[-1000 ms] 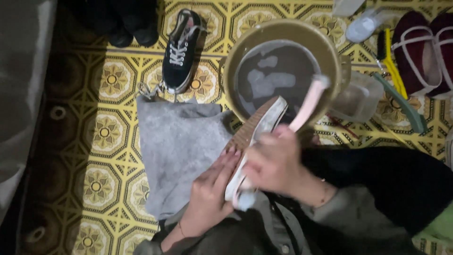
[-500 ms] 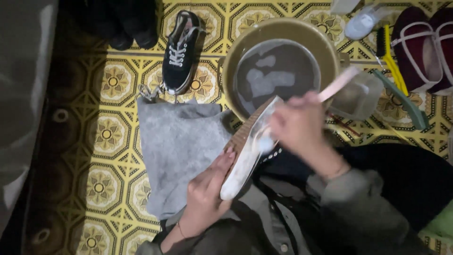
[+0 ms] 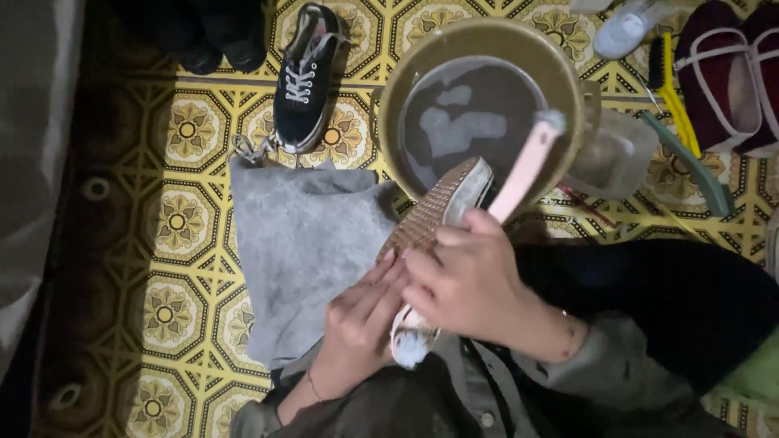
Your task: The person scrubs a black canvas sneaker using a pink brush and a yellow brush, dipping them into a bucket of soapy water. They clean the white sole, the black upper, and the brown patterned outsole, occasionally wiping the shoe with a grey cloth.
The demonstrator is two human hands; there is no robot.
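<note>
Head view looks straight down at both hands, meeting over a pale shoe with a tan waffle-patterned rubber sole (image 3: 438, 215), turned sole up. Left hand (image 3: 361, 328) cups the shoe from below near its heel, fingers curled around its edge. Right hand (image 3: 471, 284) is closed round a pink plastic-handled brush (image 3: 526, 170), its handle slanting up and away from the knuckles, the bristle end hidden under the palm against the shoe. Just beyond the right hand stands a round tan plastic basin of murky water (image 3: 568, 81). Beside the left hand a grey cloth (image 3: 300, 243) lies on the yellow patterned tile floor (image 3: 187, 219), and farther off a black lace-up sneaker (image 3: 304, 81).
</note>
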